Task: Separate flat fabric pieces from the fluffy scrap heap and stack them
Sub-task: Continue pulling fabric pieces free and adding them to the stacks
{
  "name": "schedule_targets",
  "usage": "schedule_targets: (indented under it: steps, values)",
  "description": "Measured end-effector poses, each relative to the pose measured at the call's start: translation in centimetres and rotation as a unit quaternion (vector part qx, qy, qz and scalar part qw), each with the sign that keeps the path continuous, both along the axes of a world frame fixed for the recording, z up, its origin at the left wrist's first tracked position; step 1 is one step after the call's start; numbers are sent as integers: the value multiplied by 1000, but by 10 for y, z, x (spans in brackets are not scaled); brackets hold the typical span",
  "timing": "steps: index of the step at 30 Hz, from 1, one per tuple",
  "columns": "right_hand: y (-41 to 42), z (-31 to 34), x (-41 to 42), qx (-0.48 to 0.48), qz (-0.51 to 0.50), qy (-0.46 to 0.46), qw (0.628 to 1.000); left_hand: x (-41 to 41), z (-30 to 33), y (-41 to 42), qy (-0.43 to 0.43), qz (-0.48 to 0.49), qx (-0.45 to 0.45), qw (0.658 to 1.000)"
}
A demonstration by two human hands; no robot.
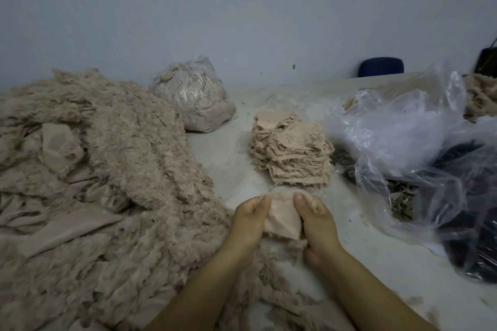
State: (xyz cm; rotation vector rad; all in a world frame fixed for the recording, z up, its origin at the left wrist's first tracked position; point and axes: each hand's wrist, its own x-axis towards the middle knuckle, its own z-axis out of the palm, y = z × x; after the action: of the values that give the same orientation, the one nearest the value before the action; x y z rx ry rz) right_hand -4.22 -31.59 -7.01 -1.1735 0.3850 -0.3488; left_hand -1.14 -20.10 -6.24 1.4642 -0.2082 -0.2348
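A small flat beige fabric piece [282,223] with fuzzy edges is held between both hands just in front of me. My left hand [248,220] pinches its left side with thumb on top. My right hand [317,223] pinches its right side the same way. Beyond them a tall stack of flat beige pieces [291,150] stands on the table. The fluffy beige scrap heap [102,169] fills the left half of the view and reaches under my forearms.
A tied clear bag of fluffy scraps [193,97] sits at the back. Crumpled clear plastic bags [419,142] with dark contents lie to the right. A blue chair back [381,67] shows behind the table's far edge, near the pale wall.
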Motion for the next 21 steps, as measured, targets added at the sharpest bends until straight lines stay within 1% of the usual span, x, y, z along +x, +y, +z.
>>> schedule_targets:
  steps: [2, 4, 6, 7, 9, 11, 12, 14, 15, 18, 20, 21]
  values:
    - [-3, 3, 2, -78, -61, -15, 995, 1, -2, -3, -19, 64, 26, 997]
    - [-10, 5, 4, -104, -100, -31, 989, 9, -4, 0, 7, 134, 21, 991]
    - [-17, 3, 4, -116, -109, -23, 987, 19, -3, 8, 34, 159, 5, 987]
    - [-18, 1, 3, -119, -96, -15, 988, 20, -1, 11, 32, 143, 11, 989]
    - [-12, -1, 0, -131, -40, -10, 991, 14, 4, 9, 9, 38, 55, 998]
    - [-1, 2, -3, -153, 9, -15, 988, 9, 2, 2, -27, -52, 106, 993]
    - [3, 5, -5, -169, 21, -11, 985, 6, 1, -2, -52, -64, 118, 990]
    - [4, 8, -6, -177, 34, 2, 984, 4, 2, -7, -91, -40, 105, 990]
    - [2, 9, -6, -156, 44, 5, 987, 5, 2, -8, -97, -14, 99, 990]
    - [-2, 8, -6, -99, 54, 12, 994, 10, -3, -7, -79, 57, 104, 990]
    - [-3, 7, -5, -99, 37, 15, 994, 13, -5, -6, -50, 115, 117, 985]
    - [-3, 5, -4, -114, 27, 16, 993, 15, -4, -3, -31, 136, 114, 984]
